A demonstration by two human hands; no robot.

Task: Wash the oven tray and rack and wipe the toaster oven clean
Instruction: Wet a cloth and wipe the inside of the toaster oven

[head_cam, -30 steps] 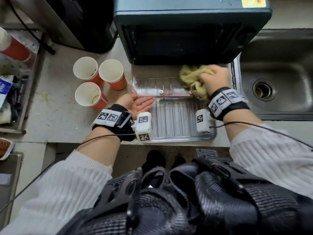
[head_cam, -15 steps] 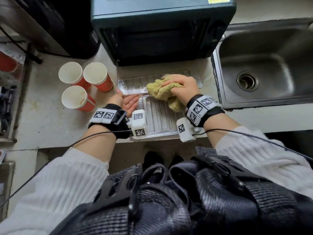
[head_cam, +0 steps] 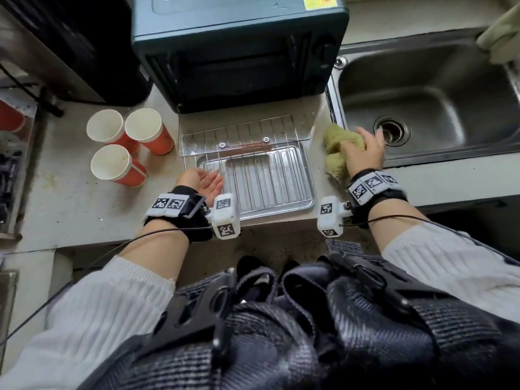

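The dark toaster oven [head_cam: 239, 52] stands at the back of the counter with its glass door [head_cam: 244, 130] folded down flat. A wire rack [head_cam: 295, 161] and a ribbed metal tray [head_cam: 270, 178] lie in front of it, partly under the door. My left hand [head_cam: 201, 181] rests palm up and relaxed at the tray's left edge. My right hand [head_cam: 363, 153] grips a yellow-green cloth [head_cam: 336, 153] at the counter's edge beside the sink [head_cam: 450, 88], off to the right of the tray.
Three orange paper cups [head_cam: 126, 144] stand left of the tray. A black appliance [head_cam: 78, 46] sits at the back left. A pale cloth [head_cam: 501, 38] hangs at the sink's far right corner. The sink drain [head_cam: 392, 130] is just beyond my right hand.
My right hand carried the cloth off the oven door and tray, rightward to the sink's edge. My left hand stays at the tray's left edge.
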